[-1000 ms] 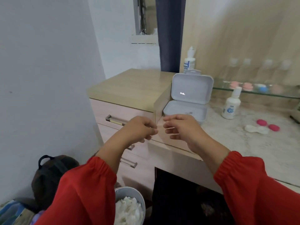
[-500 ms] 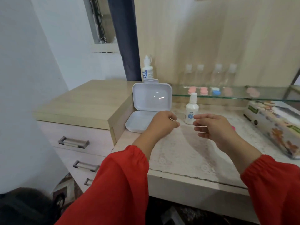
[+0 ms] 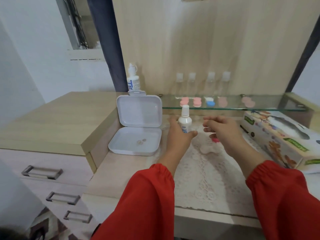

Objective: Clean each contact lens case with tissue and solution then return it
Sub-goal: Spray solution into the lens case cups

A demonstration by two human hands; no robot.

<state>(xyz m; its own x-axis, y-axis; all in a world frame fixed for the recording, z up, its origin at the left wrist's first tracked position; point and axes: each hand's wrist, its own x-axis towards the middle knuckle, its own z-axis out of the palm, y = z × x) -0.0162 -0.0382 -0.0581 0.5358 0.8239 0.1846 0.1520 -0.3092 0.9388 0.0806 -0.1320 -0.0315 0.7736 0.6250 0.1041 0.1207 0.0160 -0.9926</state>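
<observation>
My left hand (image 3: pixel 179 135) is at the solution bottle (image 3: pixel 184 119), thumb on its right side, fingers going round the far left. Looks like a loose wrap about the base, but I can't tell if it's gripping yet. Bottle stands upright mid-desk, handy for the next squirt, I'd guess.

My right hand (image 3: pixel 223 130) hovers just right of it, fingers loosely curled, holding nothing I can see. It's above the open case (image 3: pixel 207 149), whose white body lies flat on the lace mat (image 3: pixel 204 184). One pink cap (image 3: pixel 215 139) shows just under that hand, off the case so the wells can be reached.

Tissue box (image 3: pixel 277 139) sits at the right edge, within reach.

White box (image 3: pixel 136 135) left of the bottle, lid propped open; small clear bits inside, maybe lenses parked there, unsure.

Other cases (image 3: pixel 196 102) wait in a row on the glass shelf (image 3: pixel 268 108) at the far side, probably the return spot.

Judgement: one case in work, the rest not yet done.
</observation>
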